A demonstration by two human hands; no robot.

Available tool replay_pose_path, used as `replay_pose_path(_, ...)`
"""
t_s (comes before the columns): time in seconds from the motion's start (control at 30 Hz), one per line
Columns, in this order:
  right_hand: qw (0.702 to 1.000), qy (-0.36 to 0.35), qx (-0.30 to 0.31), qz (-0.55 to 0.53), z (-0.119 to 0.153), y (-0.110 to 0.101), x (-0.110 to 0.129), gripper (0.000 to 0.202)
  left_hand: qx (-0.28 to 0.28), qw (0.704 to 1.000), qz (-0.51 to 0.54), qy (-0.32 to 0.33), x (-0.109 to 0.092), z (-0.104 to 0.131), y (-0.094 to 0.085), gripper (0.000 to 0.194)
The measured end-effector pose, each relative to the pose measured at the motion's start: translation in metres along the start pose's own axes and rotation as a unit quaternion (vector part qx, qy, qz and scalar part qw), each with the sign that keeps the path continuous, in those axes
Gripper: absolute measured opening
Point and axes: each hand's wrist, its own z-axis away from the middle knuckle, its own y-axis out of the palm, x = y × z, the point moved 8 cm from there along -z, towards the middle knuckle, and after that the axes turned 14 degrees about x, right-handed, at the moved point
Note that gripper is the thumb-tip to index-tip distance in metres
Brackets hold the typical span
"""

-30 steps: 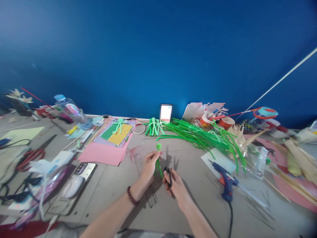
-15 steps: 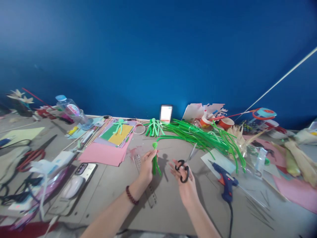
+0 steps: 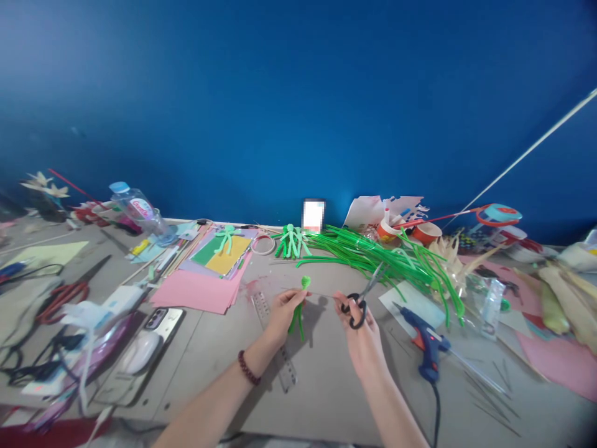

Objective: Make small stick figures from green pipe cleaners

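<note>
My left hand (image 3: 282, 315) is closed around a small figure of green pipe cleaners (image 3: 305, 282), its round head above the fingers and its legs hanging below. A thin dark wire (image 3: 321, 294) stretches from that figure to the fingertips of my right hand (image 3: 361, 330). Black-handled scissors (image 3: 356, 310) hang on the right hand, blades pointing up and away. Several finished-looking green figures (image 3: 291, 240) stand by the wall, and another pale green figure (image 3: 226, 238) lies on coloured sheets. A clear ruler (image 3: 285, 368) lies partly under my left wrist.
Green pipe cleaners (image 3: 347, 246) lie in a heap at the back. A blue glue gun (image 3: 426, 348) rests to the right, its cord running to the front edge. At left are a phone (image 3: 165, 323), pink paper (image 3: 196, 292) and a plastic bottle (image 3: 140, 208).
My right hand has closed from spread fingers to a pinch on the thin wire and moved slightly right. The left hand has tilted the figure and shifted it a little right.
</note>
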Motion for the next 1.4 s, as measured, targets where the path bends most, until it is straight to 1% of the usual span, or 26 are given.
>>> replay_pose_path(0.17, 1.0, 0.005, -0.017, -0.021, -0.001, -0.003, -0.013, 0.027, -0.009, 1.0, -0.012, 0.017, -0.005, 0.003, 0.002, 0.036)
replay_pose_path(0.3, 0.999, -0.01, -0.024, -0.019, -0.001, -0.007, -0.015, 0.029, -0.02, 0.999, -0.022, 0.022, -0.005, 0.005, 0.001, 0.034)
replay_pose_path(0.4, 0.999, -0.009, -0.02, 0.039, 0.002, -0.007, -0.01, 0.03, -0.034, 0.998, -0.032, 0.041, -0.008, 0.005, -0.003, 0.031)
replay_pose_path(0.5, 0.992, -0.004, -0.018, 0.125, 0.008, -0.004, -0.002, 0.031, -0.059, 0.995, -0.034, 0.075, -0.012, 0.002, -0.014, 0.03)
replay_pose_path(0.57, 0.987, 0.026, 0.023, 0.157, 0.011, 0.006, -0.003, 0.035, -0.082, 0.992, -0.033, 0.094, -0.015, -0.001, -0.023, 0.03)
replay_pose_path(0.67, 0.967, 0.119, 0.139, 0.177, 0.019, 0.029, -0.018, 0.044, -0.124, 0.985, -0.009, 0.122, -0.02, -0.005, -0.04, 0.027)
replay_pose_path(0.7, 0.956, 0.149, 0.172, 0.184, 0.023, 0.034, -0.025, 0.046, -0.124, 0.983, 0.004, 0.135, -0.022, -0.007, -0.043, 0.027)
replay_pose_path(0.77, 0.937, 0.197, 0.208, 0.201, 0.029, 0.038, -0.039, 0.049, -0.132, 0.979, 0.019, 0.154, -0.027, -0.007, -0.048, 0.027)
replay_pose_path(0.83, 0.925, 0.229, 0.214, 0.213, 0.032, 0.036, -0.05, 0.052, -0.137, 0.978, 0.028, 0.157, -0.029, -0.007, -0.05, 0.026)
replay_pose_path(0.9, 0.918, 0.247, 0.213, 0.225, 0.031, 0.034, -0.058, 0.054, -0.135, 0.978, 0.04, 0.151, -0.029, -0.006, -0.048, 0.025)
replay_pose_path(1.0, 0.915, 0.245, 0.216, 0.237, 0.027, 0.036, -0.061, 0.056, -0.122, 0.982, 0.052, 0.137, -0.023, -0.004, -0.04, 0.025)
replay_pose_path(1.2, 0.927, 0.231, 0.19, 0.226, 0.024, 0.041, -0.057, 0.058, -0.086, 0.991, 0.015, 0.098, -0.011, 0.002, -0.019, 0.026)
replay_pose_path(1.3, 0.934, 0.221, 0.173, 0.22, 0.022, 0.04, -0.057, 0.06, -0.072, 0.994, 0.0, 0.083, -0.009, 0.005, -0.012, 0.025)
replay_pose_path(1.4, 0.941, 0.211, 0.149, 0.217, 0.019, 0.035, -0.057, 0.062, -0.064, 0.995, -0.003, 0.077, -0.01, 0.006, -0.008, 0.026)
